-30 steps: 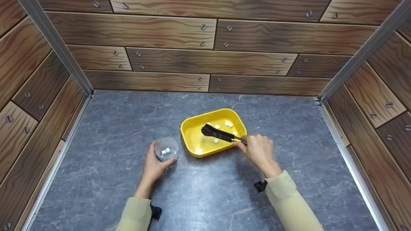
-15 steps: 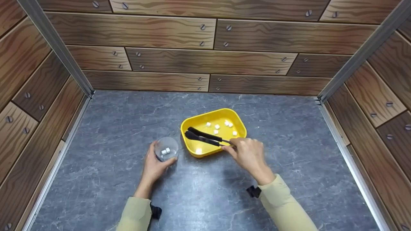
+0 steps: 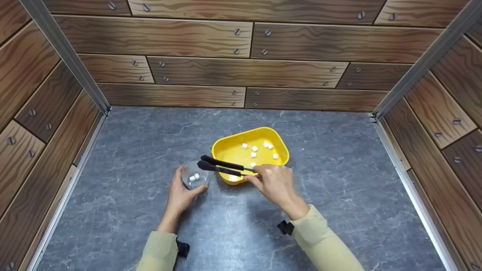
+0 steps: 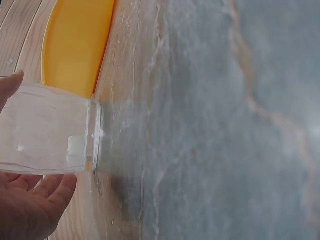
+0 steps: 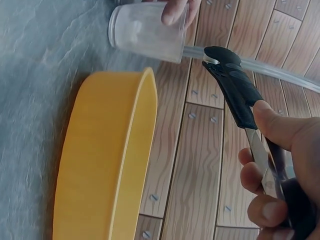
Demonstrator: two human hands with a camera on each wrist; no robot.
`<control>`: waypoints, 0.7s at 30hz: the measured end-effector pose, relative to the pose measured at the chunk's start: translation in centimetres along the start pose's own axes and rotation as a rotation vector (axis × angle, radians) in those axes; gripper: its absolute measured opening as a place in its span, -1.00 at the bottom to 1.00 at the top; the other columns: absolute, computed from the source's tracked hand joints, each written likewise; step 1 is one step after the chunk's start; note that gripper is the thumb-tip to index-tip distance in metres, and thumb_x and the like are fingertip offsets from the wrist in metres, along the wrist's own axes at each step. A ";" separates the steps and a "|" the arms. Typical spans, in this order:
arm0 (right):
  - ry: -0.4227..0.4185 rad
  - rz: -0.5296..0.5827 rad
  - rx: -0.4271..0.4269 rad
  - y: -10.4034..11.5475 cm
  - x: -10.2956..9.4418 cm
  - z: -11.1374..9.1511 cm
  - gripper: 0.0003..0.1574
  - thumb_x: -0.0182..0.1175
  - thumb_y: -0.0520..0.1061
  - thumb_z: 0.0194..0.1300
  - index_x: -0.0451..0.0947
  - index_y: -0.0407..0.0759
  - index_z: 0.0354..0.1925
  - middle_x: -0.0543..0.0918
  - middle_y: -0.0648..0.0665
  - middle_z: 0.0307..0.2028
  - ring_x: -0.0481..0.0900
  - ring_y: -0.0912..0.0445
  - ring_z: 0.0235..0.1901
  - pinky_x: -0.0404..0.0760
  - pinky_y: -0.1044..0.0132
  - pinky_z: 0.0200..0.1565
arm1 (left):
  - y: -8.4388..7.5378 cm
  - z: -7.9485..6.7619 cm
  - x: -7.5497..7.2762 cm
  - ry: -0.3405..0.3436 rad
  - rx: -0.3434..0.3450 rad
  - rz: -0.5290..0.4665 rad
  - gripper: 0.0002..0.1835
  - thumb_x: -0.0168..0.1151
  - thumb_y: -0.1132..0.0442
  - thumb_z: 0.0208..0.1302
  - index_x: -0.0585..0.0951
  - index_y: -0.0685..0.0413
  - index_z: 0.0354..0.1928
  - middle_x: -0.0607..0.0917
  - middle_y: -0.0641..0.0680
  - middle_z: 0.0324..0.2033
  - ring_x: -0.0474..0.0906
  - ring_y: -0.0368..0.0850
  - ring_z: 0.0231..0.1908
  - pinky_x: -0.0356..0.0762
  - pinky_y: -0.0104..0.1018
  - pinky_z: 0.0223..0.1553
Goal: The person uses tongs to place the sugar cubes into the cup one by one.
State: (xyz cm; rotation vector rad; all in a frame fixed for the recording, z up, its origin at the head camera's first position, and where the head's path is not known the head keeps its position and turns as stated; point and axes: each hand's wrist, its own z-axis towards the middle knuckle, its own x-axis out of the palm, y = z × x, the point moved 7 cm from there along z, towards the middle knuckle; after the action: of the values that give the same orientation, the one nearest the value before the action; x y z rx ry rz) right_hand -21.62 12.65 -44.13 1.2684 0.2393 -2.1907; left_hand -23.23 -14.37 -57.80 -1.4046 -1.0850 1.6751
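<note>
My left hand (image 3: 181,195) holds a clear plastic cup (image 3: 188,171) upright on the table, thumb on one side and fingers on the other. Two white cubes (image 3: 194,177) lie on the cup's bottom. My right hand (image 3: 276,186) grips black-tipped metal tongs (image 3: 222,166), their tips over the cup's rim. In the right wrist view a small white cube (image 5: 210,59) shows between the nearly closed tips. Below the tongs stands a yellow tray (image 3: 228,150), left of my right hand, with several white cubes (image 3: 253,154) scattered in it.
The grey marbled tabletop (image 3: 150,139) extends around the tray and cup. Wood-patterned panels (image 3: 196,69) enclose the back and both sides, with metal posts (image 3: 410,73) at the corners. A black strap device (image 3: 285,227) sits at the right wrist.
My right hand has carried the tongs leftward from above the tray to over the cup's rim. The left hand, cup and tray have stayed in place.
</note>
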 end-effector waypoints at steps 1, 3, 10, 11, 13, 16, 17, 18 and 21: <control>0.002 -0.001 -0.009 0.2 0.1 0.0 -0.46 0.29 0.32 0.19 0.42 0.02 -0.64 0.23 0.11 -0.74 0.15 0.22 -0.77 0.07 0.35 -0.76 | 0.0 0.0 0.0 -0.001 -0.001 0.004 0.09 0.63 0.09 -0.14 0.22 0.28 0.41 0.34 0.38 0.32 0.27 0.26 0.31 0.20 0.06 0.34; 0.007 -0.005 -0.022 0.5 0.4 0.1 -0.44 0.24 0.37 0.20 0.45 0.01 -0.62 0.25 0.11 -0.73 0.16 0.22 -0.77 0.10 0.36 -0.76 | 0.1 0.0 0.0 -0.003 -0.001 0.010 0.09 0.63 0.08 -0.14 0.23 0.27 0.40 0.35 0.38 0.32 0.28 0.26 0.30 0.22 0.07 0.33; 0.028 -0.008 0.005 0.1 0.6 -0.1 -0.46 0.28 0.36 0.17 0.59 -0.07 -0.48 0.44 0.07 -0.67 0.24 0.22 -0.76 0.19 0.37 -0.76 | 0.1 0.0 -0.1 0.001 -0.001 0.009 0.07 0.63 0.09 -0.15 0.24 0.26 0.39 0.35 0.37 0.31 0.29 0.27 0.29 0.21 0.09 0.33; 0.028 -0.005 0.012 -0.1 0.5 -0.1 -0.48 0.32 0.34 0.16 0.60 -0.07 -0.46 0.47 0.06 -0.66 0.26 0.21 -0.75 0.20 0.36 -0.75 | 0.1 0.0 -0.1 0.001 -0.001 0.007 0.07 0.63 0.09 -0.15 0.24 0.26 0.39 0.35 0.37 0.31 0.29 0.27 0.29 0.21 0.09 0.33; 0.026 -0.010 0.028 -0.7 0.3 -0.2 -0.50 0.35 0.32 0.14 0.62 -0.08 -0.44 0.51 0.06 -0.63 0.27 0.22 -0.75 0.21 0.36 -0.75 | 0.1 0.0 -0.1 0.002 -0.003 0.004 0.08 0.63 0.09 -0.15 0.24 0.26 0.39 0.35 0.37 0.31 0.29 0.27 0.29 0.21 0.09 0.33; 0.010 -0.017 0.042 -1.6 -0.1 -0.4 -0.52 0.38 0.29 0.13 0.62 -0.09 -0.44 0.52 0.04 -0.64 0.24 0.22 -0.76 0.18 0.36 -0.76 | 0.2 0.0 -0.1 0.004 -0.005 0.006 0.08 0.63 0.08 -0.14 0.23 0.26 0.40 0.35 0.37 0.31 0.29 0.28 0.29 0.22 0.10 0.32; 0.002 -0.021 0.044 -1.9 -0.3 -0.5 -0.52 0.38 0.29 0.13 0.62 -0.09 -0.43 0.53 0.03 -0.63 0.23 0.22 -0.76 0.17 0.36 -0.76 | 0.2 0.0 -0.1 0.004 -0.003 0.007 0.09 0.63 0.08 -0.14 0.23 0.27 0.40 0.35 0.38 0.31 0.29 0.28 0.29 0.22 0.10 0.32; -0.006 -0.023 0.045 -2.2 -0.4 -0.6 -0.51 0.38 0.29 0.14 0.63 -0.10 -0.43 0.54 0.03 -0.63 0.22 0.23 -0.77 0.15 0.37 -0.77 | 0.1 0.0 -0.1 0.001 0.001 0.007 0.09 0.64 0.08 -0.14 0.23 0.27 0.40 0.35 0.38 0.31 0.30 0.29 0.28 0.22 0.10 0.32; -0.034 -0.018 0.051 -3.2 -0.9 -0.9 -0.54 0.40 0.25 0.14 0.64 -0.12 -0.41 0.55 0.01 -0.62 0.24 0.24 -0.76 0.15 0.38 -0.78 | 0.1 0.0 -0.1 -0.002 0.006 0.010 0.09 0.64 0.08 -0.15 0.23 0.29 0.40 0.35 0.39 0.30 0.29 0.30 0.28 0.23 0.11 0.31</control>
State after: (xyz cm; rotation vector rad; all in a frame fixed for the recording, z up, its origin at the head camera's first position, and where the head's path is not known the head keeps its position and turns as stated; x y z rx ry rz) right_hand -22.42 16.01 -44.29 1.2595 0.1836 -2.2451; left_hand -23.25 -14.54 -57.86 -1.4075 -1.0743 1.6858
